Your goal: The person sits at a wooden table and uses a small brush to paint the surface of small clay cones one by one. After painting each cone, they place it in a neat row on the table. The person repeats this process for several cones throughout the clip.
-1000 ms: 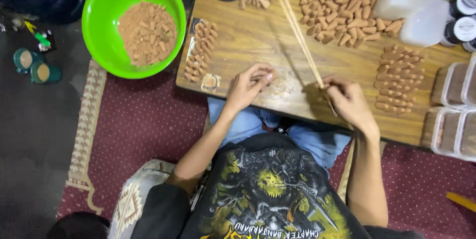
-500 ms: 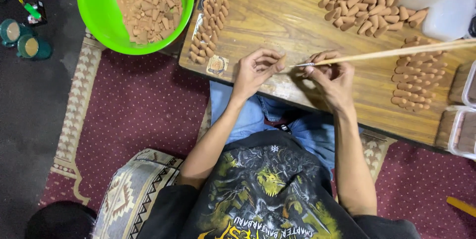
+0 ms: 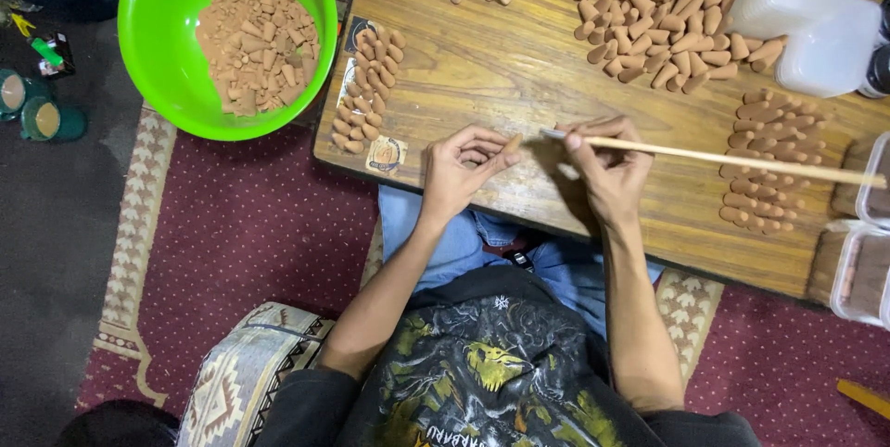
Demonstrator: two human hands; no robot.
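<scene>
My left hand (image 3: pixel 461 169) pinches a small brown cone (image 3: pixel 512 143) between its fingertips, just above the front of the wooden table (image 3: pixel 482 67). My right hand (image 3: pixel 607 167) grips a long thin wooden stick (image 3: pixel 732 158) near its left end. The stick lies almost level and points left at the cone, with its tip a short gap away. The stick's other end reaches out over a cone group (image 3: pixel 769 164) at the right.
A green bowl (image 3: pixel 167 67) of brown cones sits off the table's left edge. More cones lie in a row (image 3: pixel 369 85) at left and a heap (image 3: pixel 667 11) at the back. Clear plastic containers (image 3: pixel 825 39) and boxes (image 3: pixel 858 271) stand at right.
The stick swung from upright-diagonal to nearly level, pointing left. Both hands drew together, and the left hand now holds a cone up to the stick's tip.
</scene>
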